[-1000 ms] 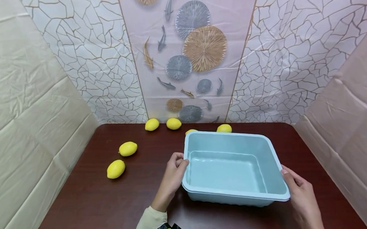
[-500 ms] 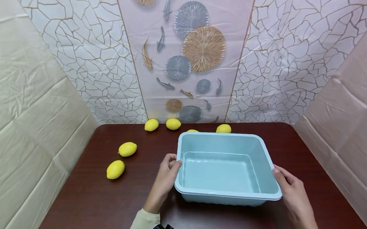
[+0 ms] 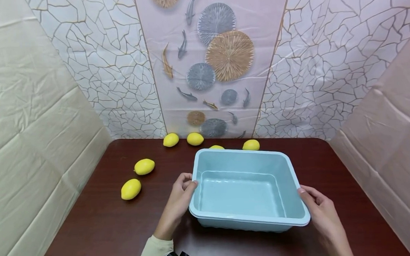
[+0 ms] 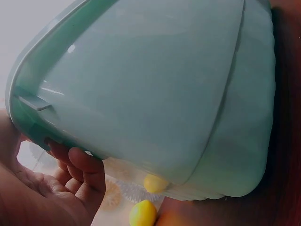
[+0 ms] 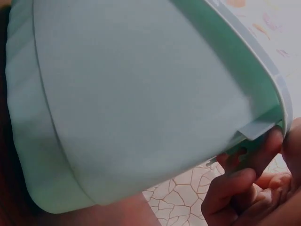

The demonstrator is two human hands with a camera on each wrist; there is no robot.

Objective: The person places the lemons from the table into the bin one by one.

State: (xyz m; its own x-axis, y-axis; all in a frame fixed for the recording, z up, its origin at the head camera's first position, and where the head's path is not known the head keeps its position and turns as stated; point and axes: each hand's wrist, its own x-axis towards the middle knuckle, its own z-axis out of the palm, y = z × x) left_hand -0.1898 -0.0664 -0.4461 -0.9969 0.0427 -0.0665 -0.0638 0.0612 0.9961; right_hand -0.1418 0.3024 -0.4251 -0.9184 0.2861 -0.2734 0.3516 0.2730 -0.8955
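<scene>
A light blue plastic basin (image 3: 240,194), with nothing inside, is held between both hands over the right half of the table. My left hand (image 3: 179,198) grips its left rim, thumb on top and fingers curled beneath, as the left wrist view also shows on the hand (image 4: 61,183). On the opposite rim, my right hand (image 3: 323,211) pinches the edge the same way; its curled fingers (image 5: 230,186) show under the lip in the right wrist view. Whether the basin's base touches the table cannot be told. Behind the basin, one lemon (image 3: 216,147) is mostly hidden.
Several other lemons lie on the dark brown table (image 3: 102,228): a lemon (image 3: 131,189) and another lemon (image 3: 144,167) at left, two by the back edge (image 3: 195,138), and a lemon (image 3: 251,145) behind the basin. Cloth walls (image 3: 32,134) enclose the back and sides.
Both hands have shifted the basin to the left across the table, keeping their hold on its rims. The lemons have stayed in place.
</scene>
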